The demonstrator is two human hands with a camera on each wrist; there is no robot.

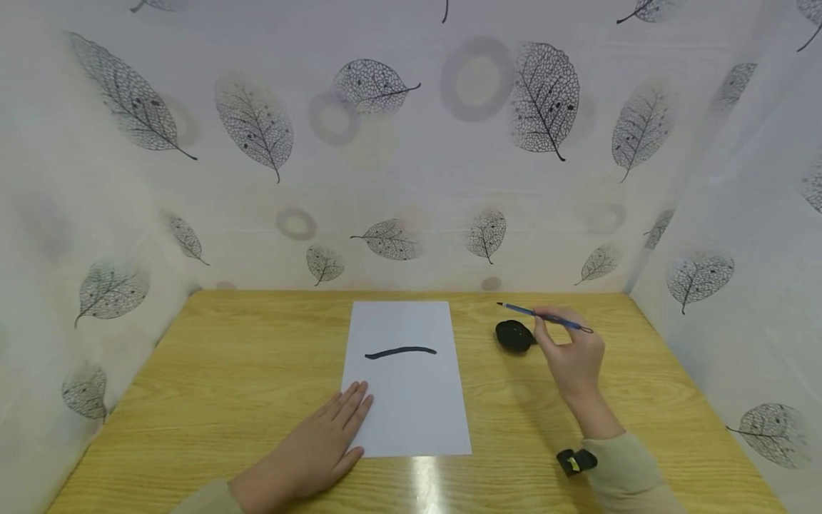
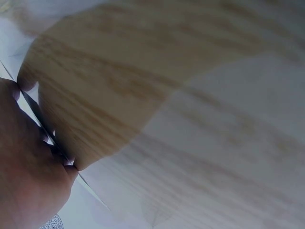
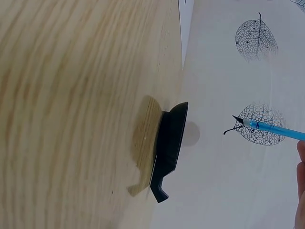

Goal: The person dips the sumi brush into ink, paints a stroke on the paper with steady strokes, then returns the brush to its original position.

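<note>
A white sheet of paper lies on the table with one black brush stroke across its upper half. My left hand rests flat on the sheet's lower left edge, fingers straight. On the right, my right hand pinches a blue writing brush between thumb and fingers, its dark tip pointing left above the table. Just below the brush sits a small black ink dish, whose short handle shows in the right wrist view. There the brush tip is apart from the dish.
The wooden table is bounded at the back and sides by a pale curtain printed with leaves. A black wrist strap piece sits at the right sleeve. Light glares off the table's front middle.
</note>
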